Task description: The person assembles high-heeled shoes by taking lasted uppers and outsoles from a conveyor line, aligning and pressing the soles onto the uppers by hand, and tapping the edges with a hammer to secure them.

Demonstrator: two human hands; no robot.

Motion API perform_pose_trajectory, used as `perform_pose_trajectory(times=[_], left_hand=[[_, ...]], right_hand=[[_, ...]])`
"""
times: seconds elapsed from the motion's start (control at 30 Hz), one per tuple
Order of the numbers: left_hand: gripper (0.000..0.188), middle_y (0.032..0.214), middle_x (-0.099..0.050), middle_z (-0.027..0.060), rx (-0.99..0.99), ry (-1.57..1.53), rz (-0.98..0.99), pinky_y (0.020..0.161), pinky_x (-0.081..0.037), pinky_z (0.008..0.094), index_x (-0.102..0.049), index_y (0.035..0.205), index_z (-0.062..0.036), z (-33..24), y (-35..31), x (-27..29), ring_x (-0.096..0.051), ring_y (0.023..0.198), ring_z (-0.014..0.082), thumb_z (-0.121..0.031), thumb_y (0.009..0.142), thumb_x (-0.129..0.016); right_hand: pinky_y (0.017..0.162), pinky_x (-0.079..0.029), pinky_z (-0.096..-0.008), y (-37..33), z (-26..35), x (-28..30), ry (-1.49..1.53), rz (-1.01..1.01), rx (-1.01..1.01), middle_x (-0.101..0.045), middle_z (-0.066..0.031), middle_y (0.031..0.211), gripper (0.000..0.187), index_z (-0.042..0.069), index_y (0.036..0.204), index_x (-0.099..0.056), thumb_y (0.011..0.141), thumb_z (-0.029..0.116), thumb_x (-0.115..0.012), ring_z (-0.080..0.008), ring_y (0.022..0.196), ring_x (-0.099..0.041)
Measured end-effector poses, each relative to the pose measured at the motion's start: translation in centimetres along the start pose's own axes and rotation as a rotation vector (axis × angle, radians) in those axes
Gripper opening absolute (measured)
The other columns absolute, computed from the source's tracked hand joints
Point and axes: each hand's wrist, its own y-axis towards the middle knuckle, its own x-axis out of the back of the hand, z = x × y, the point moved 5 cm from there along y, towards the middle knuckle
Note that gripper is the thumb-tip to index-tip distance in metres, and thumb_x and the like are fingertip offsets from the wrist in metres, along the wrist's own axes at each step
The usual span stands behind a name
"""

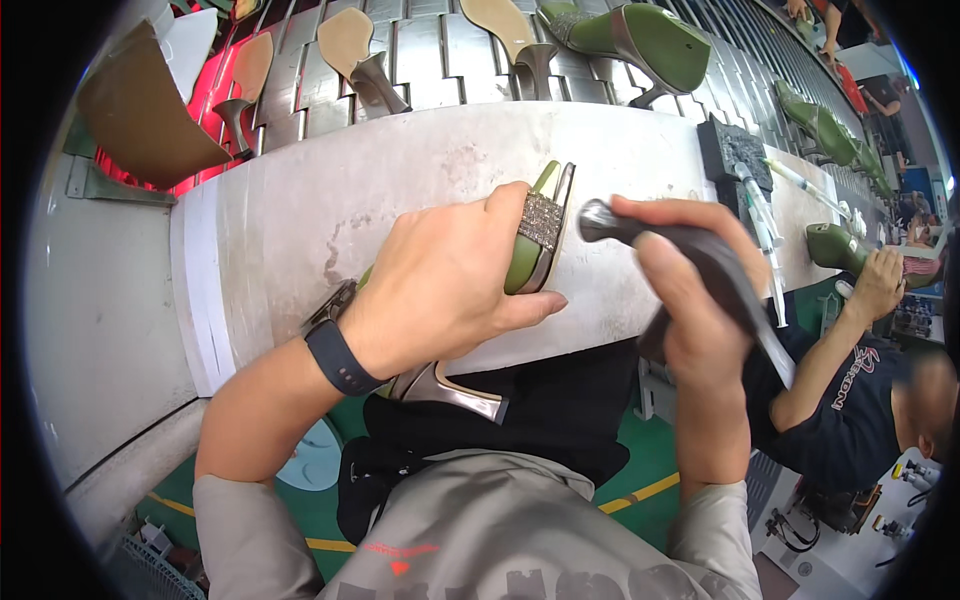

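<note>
My left hand [450, 275] is wrapped round a high-heeled sandal [541, 220] on a green last, tilted on its side over the worktable. A glittery strap crosses its toe end, and its metallic heel [465, 393] sticks out below my wrist. Most of the sandal's middle is hidden by the hand. My right hand [695, 290] grips a dark shoemaker's hammer [700, 250], slightly blurred. Its round metal face [597, 220] points at the sandal's sole edge, with a small gap between. The hammer's thin far end slants down past my wrist.
The pale worktable [270, 260] borders a slatted metal conveyor [430, 60] bearing several heeled soles and a green lasted shoe [650, 45]. A black block [733, 150] and syringes [765, 220] lie at the right. Beyond, a co-worker's hand [880, 280] holds another green last.
</note>
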Motion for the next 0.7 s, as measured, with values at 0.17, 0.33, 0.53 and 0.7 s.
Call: perform_pose_trajectory(times=[0.17,0.33,0.53,0.7], left_hand=[[0.084,0.093,-0.071,0.0241,-0.034,0.022,-0.016,0.076,-0.056,0.0494,-0.054,0.137,0.0042,-0.7,-0.1,-0.1,-0.070,0.086,0.0454,-0.037,0.074,-0.092],[0.086,0.094,-0.070,0.0237,-0.005,-0.012,-0.018,0.074,-0.056,0.0489,-0.053,0.138,0.0035,-0.2,-0.1,-0.1,-0.070,0.085,0.0445,-0.037,0.074,-0.093],[0.084,0.093,-0.071,0.0235,-0.025,0.005,-0.018,0.073,-0.056,0.0485,-0.054,0.137,0.0028,-0.7,-0.2,0.5,-0.070,0.083,0.0446,-0.035,0.073,-0.093],[0.090,0.106,-0.072,0.0282,-0.039,0.063,-0.192,0.084,-0.059,0.0454,-0.052,0.142,0.0053,-0.6,-0.5,2.2,-0.074,0.096,0.0435,-0.035,0.073,-0.094]], right_hand=[[0.108,-0.051,-0.0389,-1.8,0.7,1.2,0.351,-0.318,0.198,-0.074,-0.0309,0.116,0.035,-0.007,0.115,-0.063,0.094,0.021,-0.069,-0.0328,0.115,-0.072],[0.083,-0.056,-0.0257,-0.2,-2.0,-1.0,0.137,0.161,-0.143,-0.079,-0.0138,0.105,0.023,-0.008,0.112,-0.071,0.092,0.002,-0.076,-0.0108,0.091,-0.071],[0.089,-0.056,-0.0293,5.5,-4.3,-0.7,0.206,0.064,-0.139,-0.079,-0.0134,0.102,0.021,-0.005,0.107,-0.072,0.095,0.012,-0.074,-0.0153,0.095,-0.073],[0.098,-0.053,-0.0331,6.4,-9.8,0.4,0.186,0.056,-0.182,-0.079,-0.0153,0.109,0.024,-0.002,0.110,-0.073,0.098,0.018,-0.070,-0.0198,0.107,-0.072]])
